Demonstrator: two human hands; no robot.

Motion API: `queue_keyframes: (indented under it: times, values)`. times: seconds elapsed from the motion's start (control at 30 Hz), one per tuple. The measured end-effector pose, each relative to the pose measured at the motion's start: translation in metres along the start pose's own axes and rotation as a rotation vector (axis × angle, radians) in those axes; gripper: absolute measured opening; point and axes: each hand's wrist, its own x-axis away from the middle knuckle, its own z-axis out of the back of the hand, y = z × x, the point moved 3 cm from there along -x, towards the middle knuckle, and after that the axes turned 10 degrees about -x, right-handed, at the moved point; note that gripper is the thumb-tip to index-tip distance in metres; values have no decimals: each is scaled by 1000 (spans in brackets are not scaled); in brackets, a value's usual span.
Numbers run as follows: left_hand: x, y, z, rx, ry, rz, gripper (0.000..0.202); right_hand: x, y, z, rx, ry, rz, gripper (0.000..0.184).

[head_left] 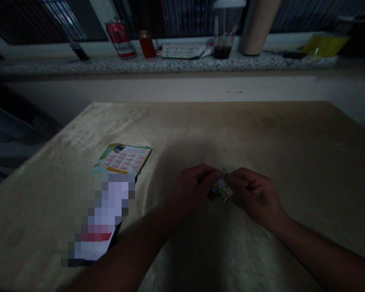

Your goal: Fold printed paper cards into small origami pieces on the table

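Observation:
Both my hands meet over the middle of a beige table [261, 134]. My left hand [193, 186] and my right hand [255, 194] each pinch one side of a small folded piece of coloured paper [222, 190], held just above the tabletop. Fingers of both hands are curled closed on it. To the left lies a printed sheet with orange boxes and a green edge [124, 158], flat on the table, partly under a blurred-out flat item [100, 219].
A speckled stone ledge [79, 65] runs along the back. On it stand a red can [121, 40], a small red jar [146, 44], a printed card [182, 50], a dark drink cup [226, 28], a beige cylinder [257, 26] and a yellow packet [325, 44]. The scene is dim.

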Motion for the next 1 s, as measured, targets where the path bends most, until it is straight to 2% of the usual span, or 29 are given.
queue_keyframes:
  times: [0.17, 0.3, 0.5, 0.67, 0.8, 1.0]
  values:
    - [1, 1, 0, 24, 39, 12, 25, 0, -4, -5, -68, -61, 1, 29]
    - [1, 1, 0, 92, 28, 32, 24, 0, -6, -1, -48, 0, 82, 25]
    - [1, 3, 1, 87, 18, 56, 28, -2, -2, -1, -88, -25, 27, 28]
    - [-1, 0, 1, 83, -4, 62, 28, 1, -5, 1, -61, 16, 97, 26]
    - [-1, -1, 3, 51, -31, 66, 28, 0, -3, 1, -66, 13, 40, 26]
    - [-1, 0, 3, 17, -87, 70, 29, 0, -7, 3, -2, 77, 112, 22]
